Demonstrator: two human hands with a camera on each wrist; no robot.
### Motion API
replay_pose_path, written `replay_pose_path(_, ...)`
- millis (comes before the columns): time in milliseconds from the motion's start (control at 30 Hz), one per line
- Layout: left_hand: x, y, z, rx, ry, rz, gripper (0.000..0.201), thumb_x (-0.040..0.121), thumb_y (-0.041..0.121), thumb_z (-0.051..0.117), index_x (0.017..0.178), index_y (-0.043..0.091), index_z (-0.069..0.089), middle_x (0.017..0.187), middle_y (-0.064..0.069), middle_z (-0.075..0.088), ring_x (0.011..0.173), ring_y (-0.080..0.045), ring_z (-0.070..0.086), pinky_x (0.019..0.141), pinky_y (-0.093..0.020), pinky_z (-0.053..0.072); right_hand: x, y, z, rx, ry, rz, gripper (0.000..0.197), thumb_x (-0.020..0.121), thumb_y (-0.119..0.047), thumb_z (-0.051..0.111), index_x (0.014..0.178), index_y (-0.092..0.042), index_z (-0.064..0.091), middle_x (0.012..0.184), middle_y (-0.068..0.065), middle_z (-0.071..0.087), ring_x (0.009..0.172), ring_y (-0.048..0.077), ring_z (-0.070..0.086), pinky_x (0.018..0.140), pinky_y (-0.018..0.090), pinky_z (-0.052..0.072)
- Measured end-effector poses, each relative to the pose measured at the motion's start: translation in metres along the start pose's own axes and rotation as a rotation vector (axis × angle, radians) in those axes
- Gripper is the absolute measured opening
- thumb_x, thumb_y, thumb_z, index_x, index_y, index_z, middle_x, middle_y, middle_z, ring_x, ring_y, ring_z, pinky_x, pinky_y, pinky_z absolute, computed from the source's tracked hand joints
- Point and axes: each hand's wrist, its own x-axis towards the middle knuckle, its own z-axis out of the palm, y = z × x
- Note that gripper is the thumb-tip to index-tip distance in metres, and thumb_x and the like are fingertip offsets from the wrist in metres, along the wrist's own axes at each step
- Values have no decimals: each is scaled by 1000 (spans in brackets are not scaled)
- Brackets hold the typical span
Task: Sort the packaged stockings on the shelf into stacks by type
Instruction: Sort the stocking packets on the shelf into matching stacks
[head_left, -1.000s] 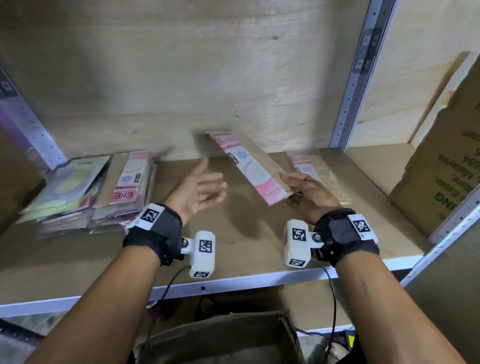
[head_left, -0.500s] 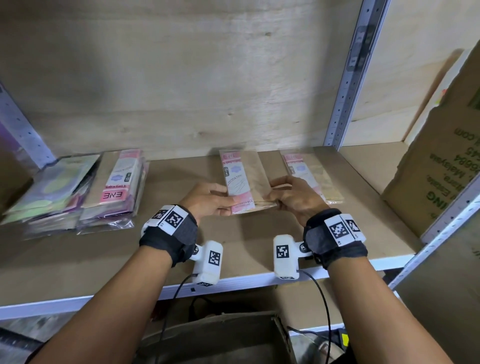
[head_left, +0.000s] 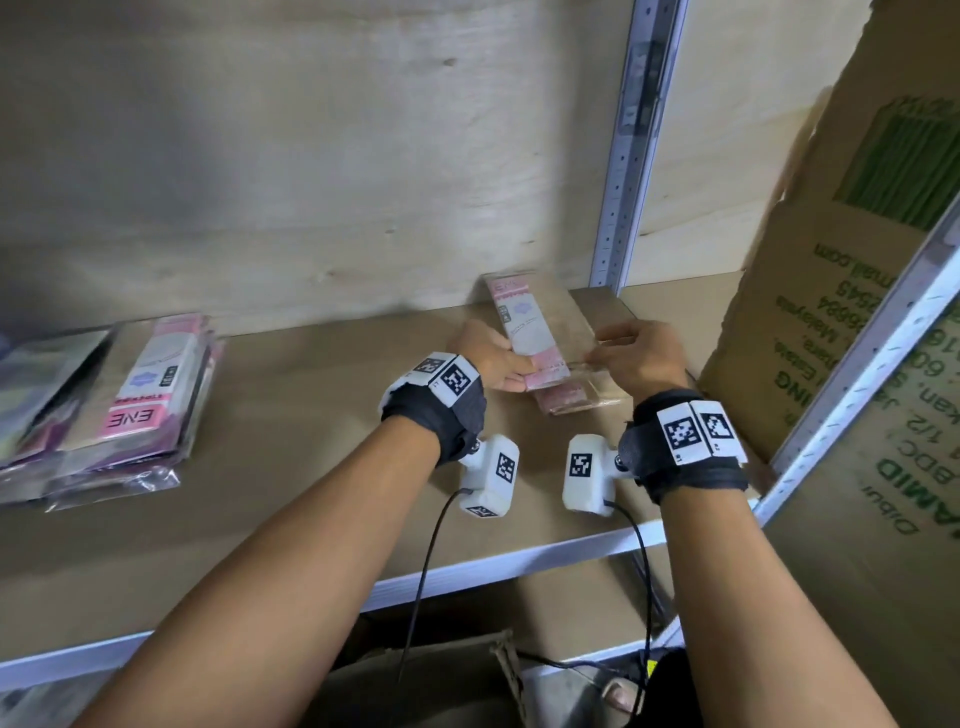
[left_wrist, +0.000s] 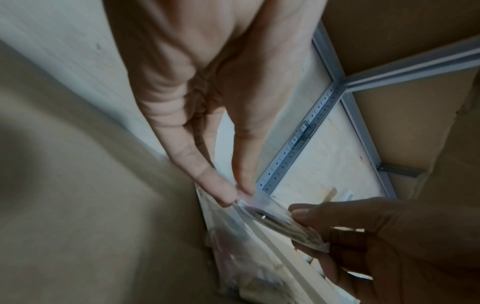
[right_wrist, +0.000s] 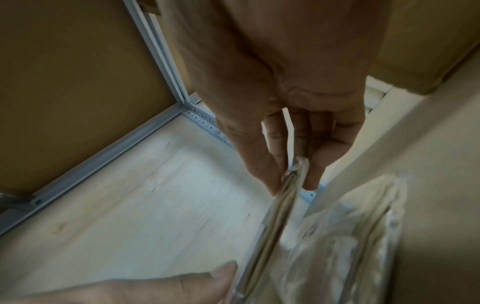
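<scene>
A pink-and-tan stocking packet (head_left: 540, 332) is held between both hands just above a like packet (head_left: 566, 402) lying on the shelf board (head_left: 311, 467). My left hand (head_left: 519, 374) pinches its near-left corner between thumb and fingers (left_wrist: 223, 191). My right hand (head_left: 597, 353) pinches its right edge, seen edge-on as the held packet (right_wrist: 272, 216) in the right wrist view. The lower packet (right_wrist: 350, 226) lies under it. A stack of pink "ENE" packets (head_left: 145, 395) sits at the left.
A second stack of greenish packets (head_left: 31, 384) lies at the far left edge. A large cardboard box (head_left: 841, 291) stands close to the right of my right hand. A metal upright (head_left: 628, 145) rises behind the packets. The shelf's front rail (head_left: 467, 571) runs below my wrists.
Both hands have carried the packet from the middle of the shelf to the right. It now hangs over the packet that lay at the right.
</scene>
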Motion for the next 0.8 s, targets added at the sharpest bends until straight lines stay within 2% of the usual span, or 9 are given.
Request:
replay_pose_path(67,6,1,11,-31,-38,-64,12,84,-10,70,92,-6,62,118,-25,66,81,-30,72,54,-23,60,2,6,-6,-53,10,10,28,75,-5,78,101,-12,76,97,4,73,90,16,65,73,23,50)
replay_pose_path(167,17,-5,22,8,-41,-83,24,82,-6,74,103,-5,63,120,-25,67,91,-28,70,63,-25,60,5,14,-11,-96,-17,57,25,76,-4,76,100,-11,77,98,5,72,93,17,62,81,23,47)
replay_pose_path(267,21,-11,26,37,-11,-97,33,80,0,79,109,-3,63,119,-23,69,92,-26,70,59,-23,60,6,19,-14,-139,-73,121,23,75,-7,79,97,-13,77,94,4,67,91,17,58,81,22,43)
replay_pose_path(333,24,-13,27,64,21,-110,36,80,4,80,111,-3,62,120,-21,68,102,-29,69,71,-27,59,6,20,-16,-137,-102,136,23,74,-8,80,96,-13,76,97,6,68,93,19,60,83,24,47)
replay_pose_path(433,27,-15,27,100,27,-116,25,80,6,80,99,3,63,119,-19,69,105,-27,69,84,-33,58,5,20,-19,-125,-117,136,27,73,-8,80,99,-12,74,98,6,67,95,22,61,90,32,52)
replay_pose_path(467,27,-15,27,108,21,-118,22,80,6,81,95,4,64,119,-18,70,102,-25,70,84,-34,60,5,21,-19,-120,-121,131,28,73,-8,80,100,-12,73,98,6,67,95,22,61,89,33,53)
replay_pose_path(567,26,-16,26,79,19,-98,16,80,4,80,85,6,66,117,-18,71,91,-21,70,69,-29,62,6,23,-19,-110,-131,115,29,73,-9,80,102,-11,74,94,4,67,92,20,60,81,29,48)
replay_pose_path(733,22,-13,29,52,14,-92,30,81,1,79,108,-4,66,119,-21,69,95,-26,71,64,-27,63,6,24,-21,-131,-139,104,31,75,-11,79,106,-12,73,102,6,70,97,21,63,88,31,51)
replay_pose_path(800,16,-10,26,48,8,-112,39,84,4,77,120,-4,62,123,-17,66,107,-27,68,73,-27,60,6,21,-21,-137,-125,87,34,77,-14,78,110,-13,72,108,6,70,102,21,62,93,33,51)
